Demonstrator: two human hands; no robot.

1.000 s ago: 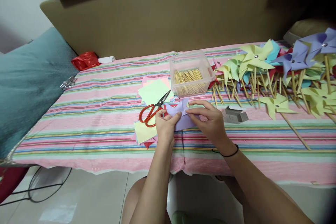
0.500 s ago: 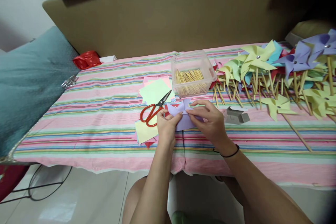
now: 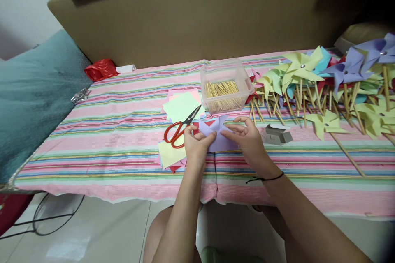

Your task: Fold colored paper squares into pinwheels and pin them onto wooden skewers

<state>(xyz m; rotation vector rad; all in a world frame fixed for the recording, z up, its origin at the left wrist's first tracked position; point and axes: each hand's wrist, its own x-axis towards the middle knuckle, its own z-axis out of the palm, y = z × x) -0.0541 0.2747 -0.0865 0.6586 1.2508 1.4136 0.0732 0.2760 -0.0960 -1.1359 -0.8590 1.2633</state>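
A purple paper pinwheel piece [image 3: 222, 143], partly folded, is held up between both hands above the striped cloth. My left hand [image 3: 196, 143] grips its left side, thumb pressed near the middle. From the right, my right hand [image 3: 247, 137] pinches it, with thumb and fingers close to the centre. Red-handled scissors [image 3: 177, 133] lie just left of my left hand, across stacks of coloured paper. Behind the purple piece shows some red paper [image 3: 205, 124]. A small grey open box [image 3: 277, 134] sits right of my right hand.
A clear plastic box [image 3: 226, 104] of thin wooden sticks stands behind the hands. Many finished pinwheels [image 3: 302, 66] crowd the right side. Pale green paper [image 3: 182, 107] and yellow paper [image 3: 170, 154] lie left. A red plastic bag [image 3: 101, 70] rests at the back left.
The purple paper has opened flatter between my hands. My right hand has shifted slightly, its fingers now lifted off the lower part of the sheet. The camera view has moved a little.
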